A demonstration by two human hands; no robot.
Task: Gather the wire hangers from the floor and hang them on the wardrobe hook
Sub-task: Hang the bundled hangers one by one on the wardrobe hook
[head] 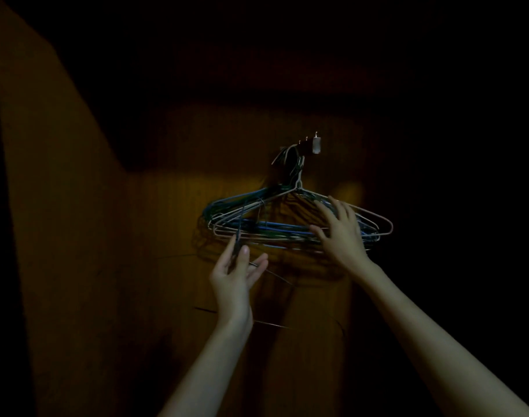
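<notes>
A bundle of several wire hangers (257,218), blue, green and pale, hangs by its hooks from the small metal wardrobe hook (313,145) on the wooden wardrobe panel (173,206). My right hand (340,233) lies with spread, straight fingers against the right half of the bundle. My left hand (234,276) is just below the bundle's left half, fingers relaxed and raised, touching a thin dark wire that dangles down from the hangers. Neither hand grips anything. The scene is very dark.
The wooden panel fills the view, lit only around the hangers. A darker band crosses above the hook. At the far left a black strip runs down the frame's edge. Nothing else can be made out.
</notes>
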